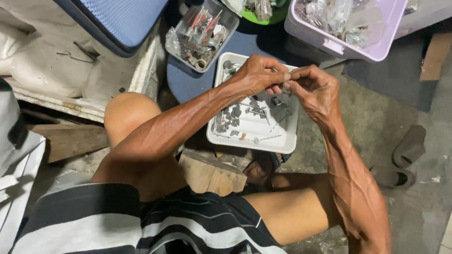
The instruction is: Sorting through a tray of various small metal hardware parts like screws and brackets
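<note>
Small metal part [286, 76] pinched between both hands, left hand [256, 74] and right hand [314, 89] grips clenched on it, above white tray [254, 141]

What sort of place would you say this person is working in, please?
Probably an informal home or backyard workshop, worked at floor level: a white tray of small metal hardware, a clear container of assorted parts, a bare concrete floor, and sandals alongside.

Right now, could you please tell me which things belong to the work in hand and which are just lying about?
In hand:
left hand and right hand, pinching a small metal part
white square plastic tray of grey metal hardware

Lying about:
clear tub of mixed fittings
lilac plastic bin of clear bags
grey slippers
blue cushion
</note>
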